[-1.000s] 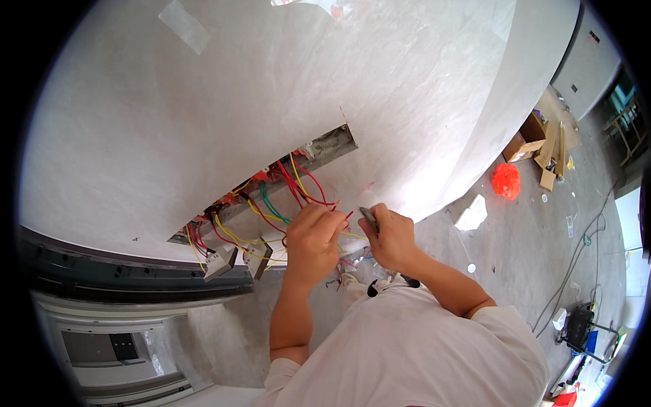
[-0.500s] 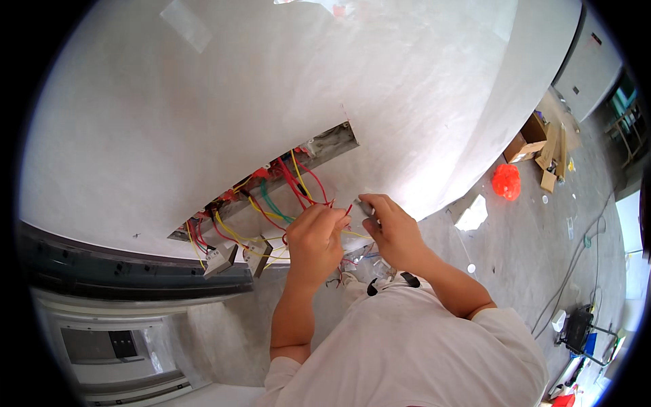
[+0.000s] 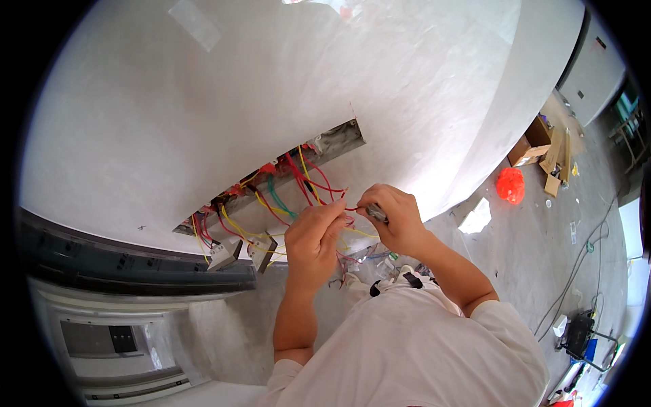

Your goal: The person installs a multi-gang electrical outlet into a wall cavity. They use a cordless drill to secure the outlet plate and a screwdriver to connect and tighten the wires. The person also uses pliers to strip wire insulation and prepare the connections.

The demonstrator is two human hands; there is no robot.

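Observation:
My left hand [image 3: 312, 237] is closed in a pinch on a red wire [image 3: 352, 208], whose end reaches across to my right hand [image 3: 399, 217]. That right hand is wrapped round a small grey tool [image 3: 377, 213], held against the wire; its working end is hidden by my fingers, so its kind is unclear. Just beyond, red, yellow and green wires [image 3: 277, 197] hang out of a long slanted recess [image 3: 344, 139] in the pale wall. Two white socket modules [image 3: 263, 253] [image 3: 225, 254] dangle on wires left of my left hand.
On the grey floor at right are a red plastic bag [image 3: 510, 186], an open cardboard box [image 3: 530, 144], a white scrap [image 3: 477, 217] and a long cable [image 3: 576, 261]. Beyond the cable's near end stands a black framed object [image 3: 580, 334]. Loose bits lie by my feet.
My right hand has turned and drawn closer to the left, bringing the grey tool onto the red wire. The left hand keeps its pinch. The whole view has shifted slightly.

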